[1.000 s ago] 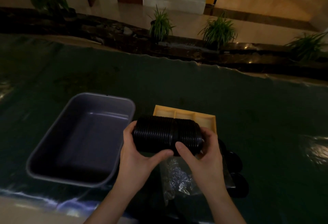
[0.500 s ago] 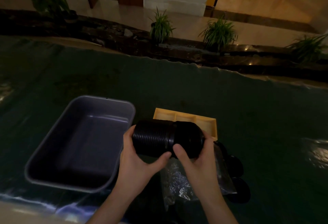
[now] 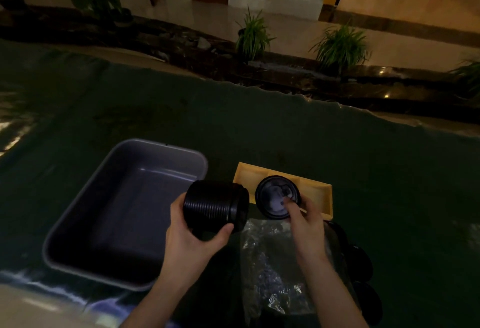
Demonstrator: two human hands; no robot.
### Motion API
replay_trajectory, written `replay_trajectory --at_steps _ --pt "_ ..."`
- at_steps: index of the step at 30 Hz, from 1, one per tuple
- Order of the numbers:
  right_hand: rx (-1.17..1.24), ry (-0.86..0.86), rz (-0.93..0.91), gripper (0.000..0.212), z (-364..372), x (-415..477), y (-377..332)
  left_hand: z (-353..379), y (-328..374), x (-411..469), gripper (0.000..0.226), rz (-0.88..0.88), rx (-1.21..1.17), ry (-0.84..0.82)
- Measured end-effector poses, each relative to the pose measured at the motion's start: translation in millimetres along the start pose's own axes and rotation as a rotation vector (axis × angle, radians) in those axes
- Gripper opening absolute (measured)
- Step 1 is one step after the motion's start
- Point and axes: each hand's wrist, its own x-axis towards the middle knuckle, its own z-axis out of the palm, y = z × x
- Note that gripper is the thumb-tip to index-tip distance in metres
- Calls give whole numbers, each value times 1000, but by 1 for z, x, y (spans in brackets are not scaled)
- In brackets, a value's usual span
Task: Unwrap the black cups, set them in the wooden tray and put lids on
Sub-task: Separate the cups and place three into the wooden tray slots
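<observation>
My left hand (image 3: 193,239) grips a ribbed black stack of nested lids or cups (image 3: 214,209), held on its side above the table. My right hand (image 3: 306,220) holds a single round black lid (image 3: 277,197), its inner face turned toward me, just over the wooden tray (image 3: 318,192). The tray is yellow-tan with dividers and sits on the dark green table cover. Several more black cups or lids (image 3: 358,262) lie right of my right forearm, partly hidden in the dark.
A grey plastic bin (image 3: 83,213) stands left of my hands, nothing visible inside. Crumpled clear plastic wrap (image 3: 270,270) lies between my forearms. Beyond the table's far edge are potted plants (image 3: 253,34) and a tiled floor.
The stack was held in both hands as one long piece. Now it has split: my right hand has drawn one lid away to the right, and the left keeps the shorter stack.
</observation>
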Motion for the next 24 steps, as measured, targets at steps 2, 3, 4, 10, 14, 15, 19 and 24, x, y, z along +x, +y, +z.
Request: replay_trajectory --at_steps 2,3,4,10,14,15,19,24 --pt "-62 -25 79 19 12 32 14 4 -7 5 92 -58 29 -17" --pt "-79 -40 120 25 18 47 20 7 -10 8 92 -78 51 -27" --pt "-87 -51 159 32 25 62 24 10 -13 12 93 -95 70 -37" --pt "-388 -86 196 24 61 128 38 30 -26 38 93 -162 123 -25" --pt "-595 -124 169 44 78 162 44 44 -32 52 90 -190 161 6" --pt "-674 -134 142 43 81 167 44 46 -34 54 90 -197 170 10" --pt "-875 -134 80 41 90 177 53 53 -40 62 91 -215 189 8" --pt "-1054 -102 25 47 94 177 62 59 -42 71 90 -227 212 10"
